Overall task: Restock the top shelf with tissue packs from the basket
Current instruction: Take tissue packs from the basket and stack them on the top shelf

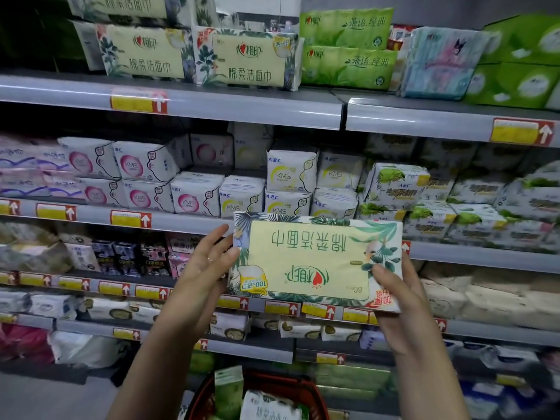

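The tissue pack (315, 262) is held upside down in front of the middle shelves, well below the top shelf (242, 109). It's gripped at its lower right corner by the right hand (397, 301), with the thumb laid over the front and the other fingers hidden behind the pack. The left hand (203, 268) is kept flat with straight fingers at the pack's left edge, though whether the fingertips actually touch can't quite be told. The red basket (315, 398) is cut off by the bottom of the frame. Its contents are blurred, but one pack with the same print can just be made out. On the top shelf, matching packs (245, 59) are stood upright beside green packs (345, 47). Price tags (138, 101) along the grey shelf edges are too washed out to be read. The row below is filled with small white packets (194, 201).
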